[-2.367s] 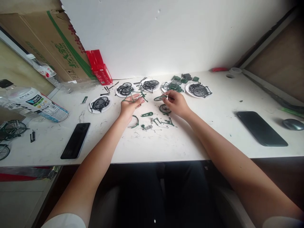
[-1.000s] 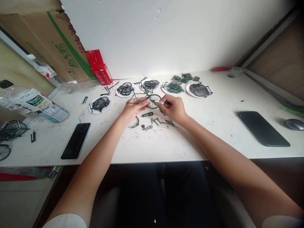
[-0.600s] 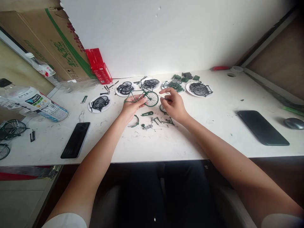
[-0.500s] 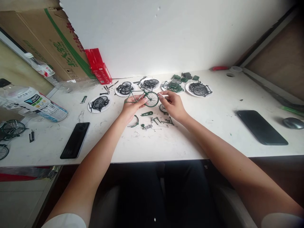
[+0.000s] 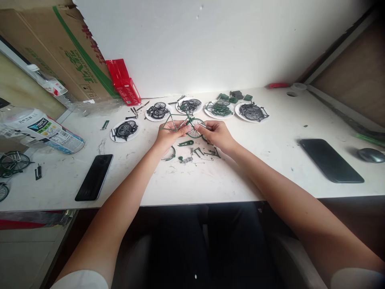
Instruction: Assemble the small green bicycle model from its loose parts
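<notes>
From the head view, we looked down at a white surface (image 5: 210, 180) with both bare forearms reaching forward. Our left hand (image 5: 168, 134) was closed on a small green model bicycle frame (image 5: 176, 120), fingers pinched around its thin tubes, holding it just above the surface near the middle. Our right hand (image 5: 218, 134) pinched at the spoked wheel (image 5: 195, 127) fitted at the frame's right end; whether it also held a separate small part between its fingertips, we could not tell.

The frame was a slender green skeleton of thin rods, with one round wheel of fine spokes. We judged it very light, stiff but fragile, with spokes and tubes likely to bend under a hard squeeze. The safest hold seemed to be on the frame's joints or the wheel's rim, not the spokes.

Just below the hands lay loose green parts (image 5: 192, 150), including a curved mudguard (image 5: 171, 154). Beyond them a row of white paper plates (image 5: 216, 114) held more wheels and pieces. A dark phone (image 5: 94, 176) lay to the left, another phone (image 5: 331, 160) well to the right beside a mouse (image 5: 369, 154). A cardboard box (image 5: 60, 52) and a red packet (image 5: 124, 82) leaned against the back wall.
</notes>
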Demonstrator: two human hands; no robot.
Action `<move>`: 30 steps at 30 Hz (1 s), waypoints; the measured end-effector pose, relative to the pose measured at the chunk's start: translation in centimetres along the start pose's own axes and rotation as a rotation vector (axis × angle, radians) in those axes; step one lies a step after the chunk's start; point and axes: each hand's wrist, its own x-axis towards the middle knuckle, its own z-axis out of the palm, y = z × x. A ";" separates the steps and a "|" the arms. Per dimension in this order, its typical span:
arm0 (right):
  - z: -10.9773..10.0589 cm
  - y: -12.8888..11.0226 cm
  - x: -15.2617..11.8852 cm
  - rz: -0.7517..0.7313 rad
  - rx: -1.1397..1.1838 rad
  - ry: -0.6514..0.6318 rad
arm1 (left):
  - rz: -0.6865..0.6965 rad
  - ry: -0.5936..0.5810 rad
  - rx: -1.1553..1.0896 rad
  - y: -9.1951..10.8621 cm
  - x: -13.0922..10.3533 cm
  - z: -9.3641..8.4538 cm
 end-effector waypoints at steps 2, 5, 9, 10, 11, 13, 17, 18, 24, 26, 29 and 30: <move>0.0 0.0 0.1 -0.006 -0.009 -0.010 | 0.004 0.009 0.001 0.0 0.0 0.0; 0.0 0.2 0.1 -0.048 -0.020 0.032 | 0.003 -0.001 0.002 0.1 -0.1 -0.1; -0.2 0.7 0.4 -0.077 -0.002 0.083 | -0.039 -0.066 -0.037 0.9 -0.1 -0.4; -0.3 0.7 0.5 -0.080 0.001 0.086 | -0.054 -0.091 -0.059 1.2 -0.1 -0.5; -0.4 0.8 0.6 -0.081 0.003 0.091 | -0.070 -0.113 -0.079 1.6 -0.1 -0.7; -0.6 0.8 0.7 -0.080 0.004 0.108 | -0.103 -0.136 -0.104 2.2 0.1 -1.0; -0.6 0.6 0.6 -0.112 -0.011 0.128 | -0.161 -0.116 -0.114 3.1 0.1 -1.5; -0.6 0.6 0.6 -0.128 -0.020 0.123 | -0.162 -0.117 -0.108 3.2 0.0 -1.6; -0.5 0.4 0.3 -0.192 -0.072 0.104 | -0.153 -0.254 -0.040 3.2 -0.1 -2.2; -0.5 0.3 0.3 -0.195 -0.076 0.099 | -0.172 -0.292 -0.004 3.1 -0.1 -2.4; -0.3 0.2 0.2 -0.194 -0.058 0.077 | -0.151 -0.297 0.034 2.9 -0.1 -2.3; -0.3 0.2 0.1 -0.193 -0.051 0.068 | -0.139 -0.293 0.041 2.7 -0.2 -2.2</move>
